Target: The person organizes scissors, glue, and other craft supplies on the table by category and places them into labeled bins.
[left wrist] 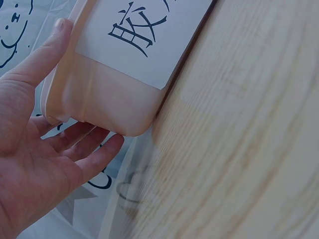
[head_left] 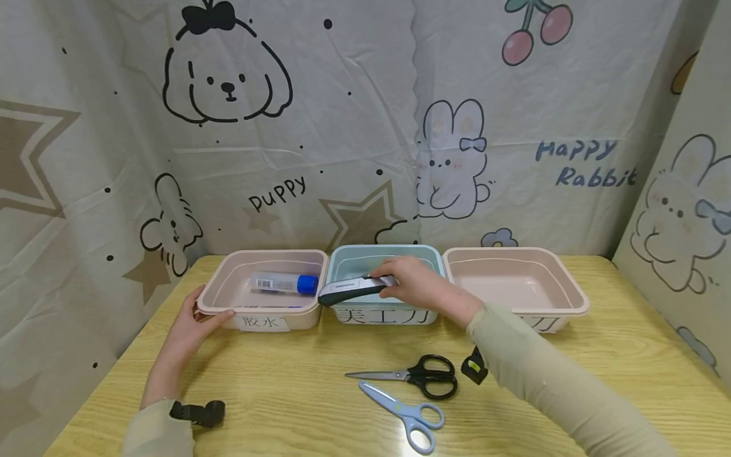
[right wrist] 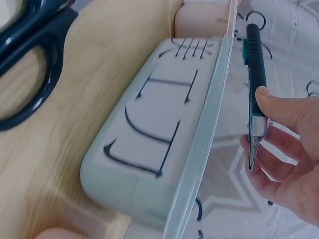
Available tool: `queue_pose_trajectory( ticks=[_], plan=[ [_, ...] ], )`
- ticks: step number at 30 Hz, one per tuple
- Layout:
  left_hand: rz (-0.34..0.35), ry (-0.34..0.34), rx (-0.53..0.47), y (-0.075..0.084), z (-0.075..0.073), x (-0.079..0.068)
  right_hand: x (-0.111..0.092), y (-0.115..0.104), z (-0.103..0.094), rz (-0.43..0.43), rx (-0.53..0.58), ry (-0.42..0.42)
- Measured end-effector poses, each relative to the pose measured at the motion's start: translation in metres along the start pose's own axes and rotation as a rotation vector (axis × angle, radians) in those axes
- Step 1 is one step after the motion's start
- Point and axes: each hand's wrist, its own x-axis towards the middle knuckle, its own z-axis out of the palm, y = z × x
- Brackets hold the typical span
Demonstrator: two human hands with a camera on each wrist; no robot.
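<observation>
Above the light blue bin (head_left: 388, 254), my right hand (head_left: 412, 279) pinches a black and silver utility knife (head_left: 351, 289) between thumb and fingers. The knife lies nearly level, reaching left over the bin's edge; the right wrist view shows the utility knife (right wrist: 257, 74) clear of the rim. At the far left, my left hand (head_left: 191, 324) grips the front left corner of a pink bin (head_left: 228, 273), thumb along the front rim and fingers at the side. Inside that bin lies a clear glue bottle (head_left: 280, 283) with a blue cap; something blue below it is mostly hidden.
Black-handled scissors (head_left: 431, 376) and light blue scissors (head_left: 405, 412) lie on the wooden table (head_left: 274, 393) in front of the bins. Another pink bin (head_left: 514, 279) stands to the right. Labels mark the bin fronts. A printed cloth hangs behind.
</observation>
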Motion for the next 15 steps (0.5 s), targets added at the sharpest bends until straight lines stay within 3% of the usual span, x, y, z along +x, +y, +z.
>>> queue_pose_trajectory(
  ticks=[15],
  plan=[
    [0.001, -0.012, -0.012, 0.001, -0.001, -0.001, -0.002, 0.030, 0.004, 0.180, -0.068, -0.017]
  ],
)
